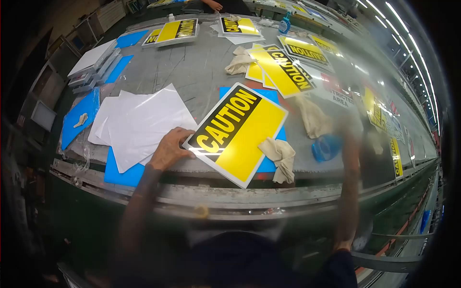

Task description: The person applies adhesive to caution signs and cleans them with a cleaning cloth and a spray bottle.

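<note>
A yellow and black CAUTION sign (252, 126) lies tilted over a blue sheet (267, 165) at the table's near edge. My left hand (172, 148) grips the sign's left corner between thumb and fingers. A crumpled beige cloth (280, 157) rests on the sign's lower right edge. To the right, my right hand (349, 132) is blurred, closed around the upper end of a tilted blue bottle (325, 148); its fingers are hard to make out. Another beige cloth (311, 117) lies just beyond the bottle.
White sheets (144, 126) lie left of the sign. Overlapping CAUTION signs (283, 72) are at the back right, near a blue spray bottle (285, 23). White panels (93, 62) are stacked at the left. Another person's hand (212, 5) shows at the far side.
</note>
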{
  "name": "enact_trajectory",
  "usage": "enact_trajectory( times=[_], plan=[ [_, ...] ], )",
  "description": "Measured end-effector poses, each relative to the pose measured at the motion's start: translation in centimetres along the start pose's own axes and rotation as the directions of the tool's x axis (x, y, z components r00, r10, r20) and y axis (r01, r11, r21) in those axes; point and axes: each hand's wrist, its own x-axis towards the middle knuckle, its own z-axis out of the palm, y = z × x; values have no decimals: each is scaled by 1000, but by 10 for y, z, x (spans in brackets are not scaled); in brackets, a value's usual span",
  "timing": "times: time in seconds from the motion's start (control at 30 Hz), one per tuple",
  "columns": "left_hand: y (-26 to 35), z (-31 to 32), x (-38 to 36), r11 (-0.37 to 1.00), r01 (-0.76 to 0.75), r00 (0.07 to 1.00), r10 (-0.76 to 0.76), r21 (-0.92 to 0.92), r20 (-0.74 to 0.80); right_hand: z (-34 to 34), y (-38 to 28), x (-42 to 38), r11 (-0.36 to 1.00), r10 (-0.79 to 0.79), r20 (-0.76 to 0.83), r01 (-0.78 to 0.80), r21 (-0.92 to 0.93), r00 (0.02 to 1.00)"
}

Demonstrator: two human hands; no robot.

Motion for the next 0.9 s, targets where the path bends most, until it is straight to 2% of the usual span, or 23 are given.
enact_trajectory(
  times=[0.07, 0.1, 0.13, 0.2, 0.3, 0.33, 0.37, 0.4, 0.43, 0.53, 0.57, 0.63, 0.73, 0.83, 0.87, 0.9],
  plan=[
    [-11, 0, -4, 994, 13, 1000, -16, -106, -26, 10, -10, 10, 993, 62, 270, -33, -110, 961],
    [-12, 0, -5, 992, 3, 999, -7, -126, -33, 24, -29, 11, 987, 69, 447, 4, -161, 892],
    [-12, -2, -7, 990, -3, 999, -2, -144, -37, 43, -44, 7, 981, 56, 602, 67, -180, 797],
    [-13, -3, -11, 988, 0, 1000, -4, -157, -26, 83, -70, -5, 969, -8, 840, 212, -128, 543],
    [-15, -3, -12, 988, 11, 1000, -14, -152, -19, 121, -90, -31, 825, 218, 912, 434, -362, 347],
    [-16, -4, -12, 987, 21, 1000, -22, -162, -6, 123, -76, -33, 823, 132, 883, 446, -351, 451],
    [-16, -4, -12, 988, 15, 1000, -15, -155, -2, 122, -77, -27, 822, 239, 756, 287, -491, 609],
    [-16, -4, -11, 988, 8, 1000, -8, -151, 2, 125, -85, -14, 795, 348, 591, 105, -597, 727],
    [-16, -4, -11, 989, 0, 1000, 1, -148, 3, 125, -91, -7, 745, 448, 397, -90, -660, 801],
    [-13, -6, -12, 990, -13, 1000, 13, -138, -3, 110, -71, -10, 866, 316, 509, -24, -499, 801],
    [-13, -6, -13, 990, -6, 1000, 6, -139, -1, 109, -72, -20, 873, 378, 574, -72, -483, 727],
    [-11, -8, -10, 992, 9, 1000, -7, -124, 20, 126, -91, -44, 859, 292, 734, 169, -484, 613],
    [-12, -9, -6, 992, 27, 999, -22, -125, 38, 147, -82, -66, 859, -8, 877, 452, -240, 481],
    [-18, -7, -9, 988, 24, 1000, -22, -154, 17, 161, -78, -46, 899, 187, 747, 195, -392, 638],
    [-19, -6, -10, 986, 21, 1000, -20, -163, 8, 162, -89, -37, 921, 301, 660, -31, -388, 688],
    [-22, -5, -10, 985, 17, 1000, -18, -172, -4, 161, -87, -31, 901, 320, 606, -36, -432, 728]
  ],
)
